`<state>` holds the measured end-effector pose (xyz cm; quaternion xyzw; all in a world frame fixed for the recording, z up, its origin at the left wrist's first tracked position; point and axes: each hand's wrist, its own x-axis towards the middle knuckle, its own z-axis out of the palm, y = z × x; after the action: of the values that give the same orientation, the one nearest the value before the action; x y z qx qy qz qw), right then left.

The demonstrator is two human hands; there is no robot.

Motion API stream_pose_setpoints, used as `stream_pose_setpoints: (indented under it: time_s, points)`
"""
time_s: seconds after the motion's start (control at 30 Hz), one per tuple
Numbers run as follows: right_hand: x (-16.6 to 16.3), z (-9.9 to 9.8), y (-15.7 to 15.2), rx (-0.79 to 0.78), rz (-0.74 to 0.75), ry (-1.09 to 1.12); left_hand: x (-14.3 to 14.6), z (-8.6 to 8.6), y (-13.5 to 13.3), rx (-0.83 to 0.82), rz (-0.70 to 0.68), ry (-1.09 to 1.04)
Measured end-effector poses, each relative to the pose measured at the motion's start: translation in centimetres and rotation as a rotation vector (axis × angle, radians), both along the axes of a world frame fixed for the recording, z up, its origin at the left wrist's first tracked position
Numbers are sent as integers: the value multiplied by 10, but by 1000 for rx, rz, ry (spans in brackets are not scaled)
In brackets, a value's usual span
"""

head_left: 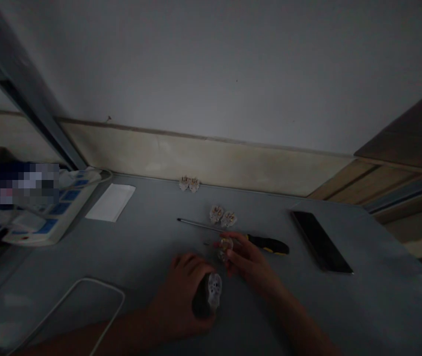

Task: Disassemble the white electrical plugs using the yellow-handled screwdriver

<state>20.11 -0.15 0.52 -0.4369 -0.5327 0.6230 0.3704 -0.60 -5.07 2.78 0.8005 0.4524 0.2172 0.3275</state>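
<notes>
My left hand wraps round a dark rounded piece, with a whitish clear plastic face showing small holes on its right end. In the fingers of my right hand is a small clear plastic part with a yellowish tint inside. Just beyond that hand lies a screwdriver with a black and yellow handle, its shaft pointing left. Two clear plastic parts with metal pins sit behind the screwdriver. A small dark bit, too small to name, lies left of my right fingertips.
Another pair of clear pinned parts stands near the wall. A black phone-like slab lies at right. To the left are a white sheet, a white and blue power strip and a looping white cable.
</notes>
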Motion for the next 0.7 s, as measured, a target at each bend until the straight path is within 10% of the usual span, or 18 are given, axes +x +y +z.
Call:
stream_pose_setpoints:
  time_s: [0.7]
  points:
    - [-12,7,2,-167,268,168,-5,-13,17,-19,179,-362]
